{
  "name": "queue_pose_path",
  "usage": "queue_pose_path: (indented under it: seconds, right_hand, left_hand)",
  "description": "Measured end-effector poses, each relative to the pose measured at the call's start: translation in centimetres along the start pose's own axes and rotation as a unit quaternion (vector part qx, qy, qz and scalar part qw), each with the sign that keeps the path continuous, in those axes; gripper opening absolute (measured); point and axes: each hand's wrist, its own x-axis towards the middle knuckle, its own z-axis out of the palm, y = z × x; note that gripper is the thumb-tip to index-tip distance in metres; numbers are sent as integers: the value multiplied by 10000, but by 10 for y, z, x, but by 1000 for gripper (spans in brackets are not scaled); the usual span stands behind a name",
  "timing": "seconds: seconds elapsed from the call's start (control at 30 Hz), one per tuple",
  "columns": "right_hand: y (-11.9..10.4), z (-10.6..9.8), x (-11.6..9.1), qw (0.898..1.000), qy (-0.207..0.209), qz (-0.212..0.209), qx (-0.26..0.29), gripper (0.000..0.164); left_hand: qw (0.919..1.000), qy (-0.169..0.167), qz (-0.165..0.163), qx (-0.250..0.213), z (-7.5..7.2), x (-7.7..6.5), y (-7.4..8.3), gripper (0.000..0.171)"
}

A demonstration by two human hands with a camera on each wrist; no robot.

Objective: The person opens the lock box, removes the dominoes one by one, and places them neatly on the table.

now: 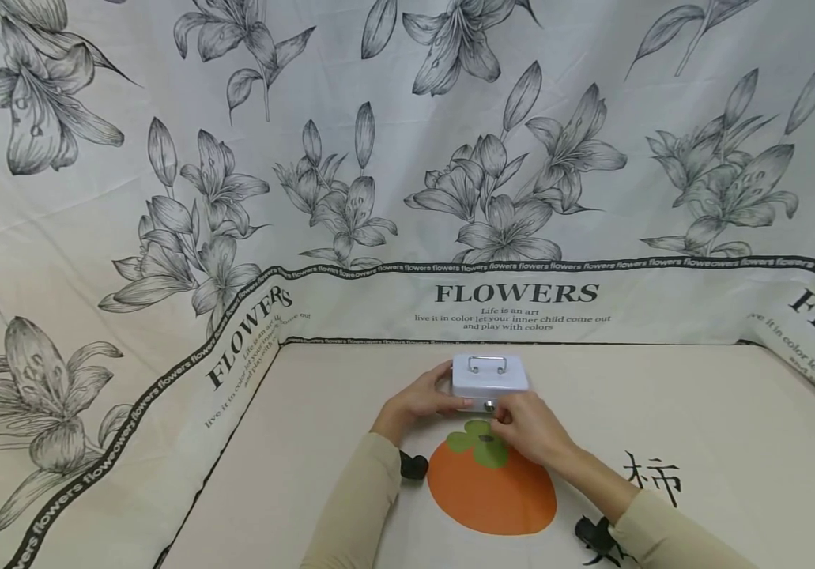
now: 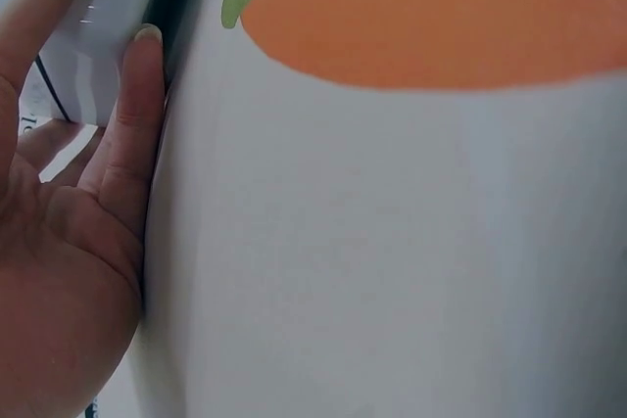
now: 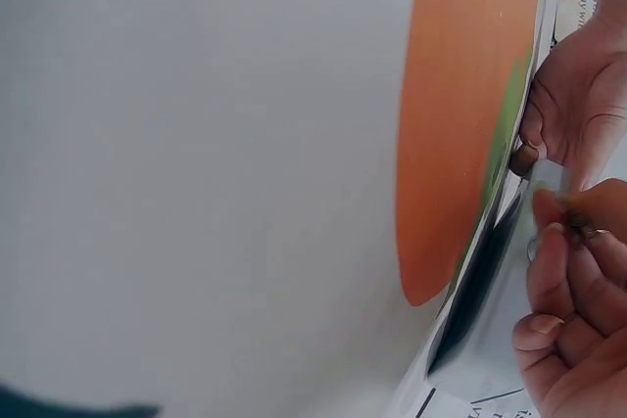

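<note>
A small white cash box (image 1: pixel 490 378) with a wire handle on its lid stands on the tabletop, its lid down. My left hand (image 1: pixel 427 399) holds its left side, the thumb along the lower front and the other fingers round the side; the left wrist view shows this hand (image 2: pixel 73 242) close up. At the round lock (image 1: pixel 489 406) on the front, the fingers of my right hand (image 1: pixel 531 427) pinch a small metal key. In the right wrist view the right hand (image 3: pixel 578 310) mostly covers the key (image 3: pixel 586 233), and its tip is hidden.
The box stands behind an orange persimmon print (image 1: pixel 492 494) on the pale tabletop (image 1: pixel 663 395). A black printed character (image 1: pixel 654 478) lies to the right. Dark shapes (image 1: pixel 414 466) show beside the forearms. Flower-patterned cloth (image 1: pixel 514 304) rises behind the table.
</note>
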Motion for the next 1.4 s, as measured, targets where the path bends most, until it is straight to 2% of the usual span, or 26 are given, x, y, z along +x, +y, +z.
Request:
queue_pose_path:
  seconds: [0.43, 0.6, 1.0, 1.2, 1.3, 1.4]
  right_hand:
    - [0, -3, 6, 9990, -429, -77, -78, 15]
    - [0, -4, 6, 9991, -353, -212, -112, 15]
    - [-2, -1, 3, 9997, -228, -126, 4, 15]
    - [-2, -2, 2, 9995, -251, -141, 96, 13]
    - [-3, -2, 3, 9997, -227, -130, -38, 14]
    - [-5, 2, 3, 9985, -219, -139, -480, 16]
  left_hand:
    - [9999, -53, -56, -107, -1, 0, 1, 94]
    - [9999, -72, -69, -65, -2, -1, 4, 95]
    - [9993, -43, -252, -265, 0, 0, 2, 100]
    - [9998, 100, -120, 98, 4, 0, 4, 100]
    - [9996, 204, -70, 162, 5, 0, 5, 97]
    - [9993, 285, -83, 231, 6, 1, 2, 96]
